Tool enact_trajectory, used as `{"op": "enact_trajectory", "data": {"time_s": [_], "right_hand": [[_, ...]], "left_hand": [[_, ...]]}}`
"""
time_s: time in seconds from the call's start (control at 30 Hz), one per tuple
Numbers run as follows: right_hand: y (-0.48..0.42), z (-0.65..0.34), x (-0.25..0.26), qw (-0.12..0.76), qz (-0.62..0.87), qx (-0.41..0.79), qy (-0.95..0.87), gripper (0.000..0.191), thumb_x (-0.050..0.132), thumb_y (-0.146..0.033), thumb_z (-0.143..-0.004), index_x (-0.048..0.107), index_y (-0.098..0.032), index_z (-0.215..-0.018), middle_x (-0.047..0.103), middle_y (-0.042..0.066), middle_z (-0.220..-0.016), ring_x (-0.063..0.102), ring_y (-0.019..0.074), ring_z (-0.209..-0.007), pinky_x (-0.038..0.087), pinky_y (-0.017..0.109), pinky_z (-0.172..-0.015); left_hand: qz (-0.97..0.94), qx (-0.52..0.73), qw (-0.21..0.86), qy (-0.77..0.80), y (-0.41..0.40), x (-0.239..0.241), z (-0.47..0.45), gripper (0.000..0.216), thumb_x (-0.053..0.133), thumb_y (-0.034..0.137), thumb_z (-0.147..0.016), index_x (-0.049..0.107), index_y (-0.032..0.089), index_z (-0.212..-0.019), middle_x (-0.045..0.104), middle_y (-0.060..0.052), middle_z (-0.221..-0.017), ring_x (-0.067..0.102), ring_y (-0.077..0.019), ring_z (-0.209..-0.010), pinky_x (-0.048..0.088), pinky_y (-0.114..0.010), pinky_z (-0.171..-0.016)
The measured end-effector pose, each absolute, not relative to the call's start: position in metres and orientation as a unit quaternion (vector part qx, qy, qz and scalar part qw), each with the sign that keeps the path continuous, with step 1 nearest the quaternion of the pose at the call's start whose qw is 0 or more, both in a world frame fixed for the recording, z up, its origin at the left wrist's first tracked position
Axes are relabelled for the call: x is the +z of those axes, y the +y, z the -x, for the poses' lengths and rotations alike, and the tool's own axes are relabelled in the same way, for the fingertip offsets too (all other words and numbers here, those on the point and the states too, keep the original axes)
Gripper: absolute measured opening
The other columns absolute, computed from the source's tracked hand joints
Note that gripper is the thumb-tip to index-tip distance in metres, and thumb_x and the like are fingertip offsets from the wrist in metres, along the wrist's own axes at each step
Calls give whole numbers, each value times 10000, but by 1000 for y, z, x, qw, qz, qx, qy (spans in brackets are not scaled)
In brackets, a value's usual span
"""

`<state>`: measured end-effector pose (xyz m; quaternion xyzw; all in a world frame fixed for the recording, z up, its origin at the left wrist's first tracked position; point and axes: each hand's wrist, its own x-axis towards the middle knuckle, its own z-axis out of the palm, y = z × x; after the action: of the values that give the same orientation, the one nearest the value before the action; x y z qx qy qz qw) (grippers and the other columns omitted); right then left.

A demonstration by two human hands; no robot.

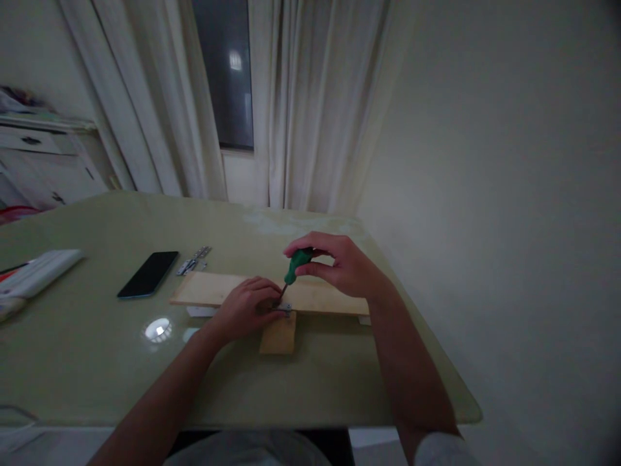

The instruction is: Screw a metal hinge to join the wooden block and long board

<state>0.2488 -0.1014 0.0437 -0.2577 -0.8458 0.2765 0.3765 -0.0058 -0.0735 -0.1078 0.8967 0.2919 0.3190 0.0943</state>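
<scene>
My right hand grips a green-handled screwdriver, its tip angled down to a small metal hinge. The hinge lies where a long wooden board meets a short wooden block. My left hand rests on the board with fingers curled and pinched at the hinge, right beside the screwdriver tip. What the fingertips hold is too small to name. Both pieces of wood lie flat on the pale green table.
A black phone and a spare metal hinge lie left of the board. A white flat object sits at the left edge. Curtains, a dark window and a white dresser stand behind. The table's rounded right corner is near my right forearm.
</scene>
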Motion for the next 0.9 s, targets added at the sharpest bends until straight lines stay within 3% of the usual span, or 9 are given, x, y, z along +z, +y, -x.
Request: {"op": "enact_trajectory", "data": {"time_s": [0.33,0.63,0.8,0.9], "right_hand": [[-93,-236,32,365,267,284,-846,324,758,-220,-939,735,-237,-1261,759,61,-1195,715,198,-1109,587,356,-983],[-97,-240,35,359,264,277,-851,358,746,-229,-953,724,-244,-1310,756,61,-1196,711,190,-1100,591,352,-987],[-94,-235,29,383,282,291,-830,353,774,-246,-924,743,-243,-1276,765,54,-1180,729,188,-1063,614,329,-935],[-91,-228,25,415,316,228,-822,289,819,-312,-893,777,-227,-1166,771,49,-1092,731,177,-942,623,311,-873]], "left_hand": [[-895,319,97,298,-75,-106,2,210,772,445,-927,707,247,-952,756,-35,-1014,677,-229,-962,521,-368,-845],[-892,320,100,303,-75,-107,1,208,783,427,-916,691,244,-955,758,-44,-1081,682,-235,-1007,527,-367,-866],[-891,322,103,305,-75,-106,1,218,776,438,-916,686,243,-951,759,-46,-1075,681,-234,-988,530,-365,-852],[-890,321,101,307,-75,-106,1,213,781,430,-911,684,244,-943,755,-43,-1061,674,-236,-983,529,-368,-856]]}}
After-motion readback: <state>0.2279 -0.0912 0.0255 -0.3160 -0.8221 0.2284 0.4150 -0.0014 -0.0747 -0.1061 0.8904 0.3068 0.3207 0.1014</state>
